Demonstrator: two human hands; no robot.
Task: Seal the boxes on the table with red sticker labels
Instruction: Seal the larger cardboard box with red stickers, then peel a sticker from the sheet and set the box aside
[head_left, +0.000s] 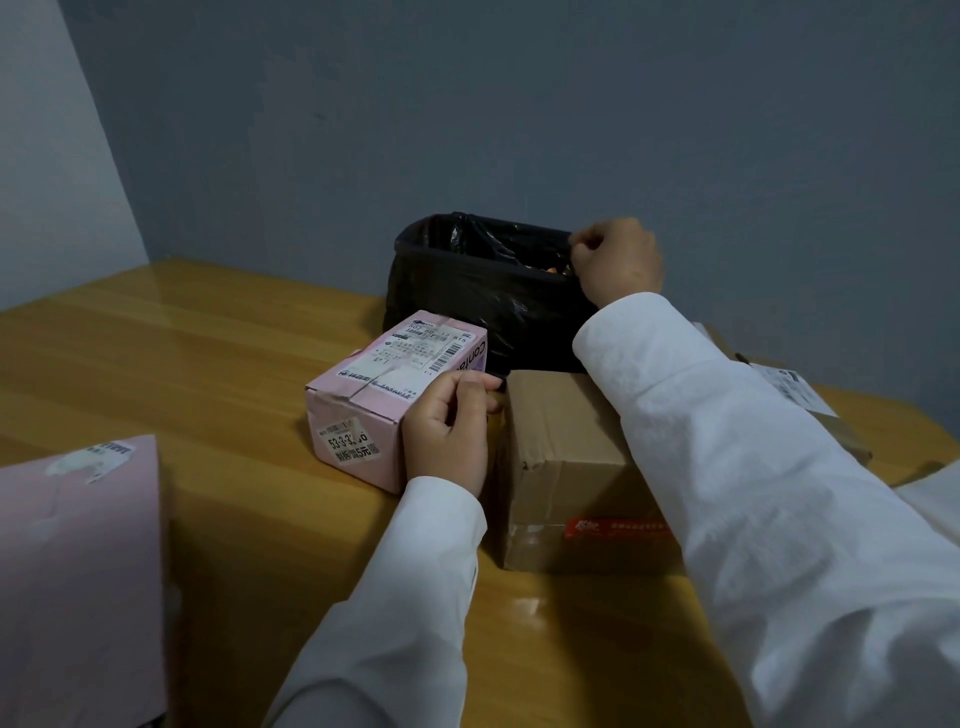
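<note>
1. Your left hand (447, 431) rests against the right side of the small pink box (384, 395), with its fingers (467, 382) curled over the box's top right edge, gripping it.
2. That pink box sits on the wooden bench (182, 353) near the middle, turned at an angle, with white shipping labels on its top and on its near end.
3. Just to its right stands a brown cardboard box (561, 467), with a red sticker label (618, 527) on the lower part of its near face; your right sleeve (753, 467) crosses over the box's right side.
4. Your right hand (618, 260) is held at the right end of the rim of the black bag-lined bin (467, 280), fingers curled in tight as if pinching something small; you cannot tell from this view what, if anything, is between them.
5. The bin stands behind both boxes, against the grey wall.
6. A larger pink box (78, 571) lies at the left near edge of the bench, well apart from the others.
7. Another cardboard box (810, 400) with a white label shows partly behind your right arm.
</note>
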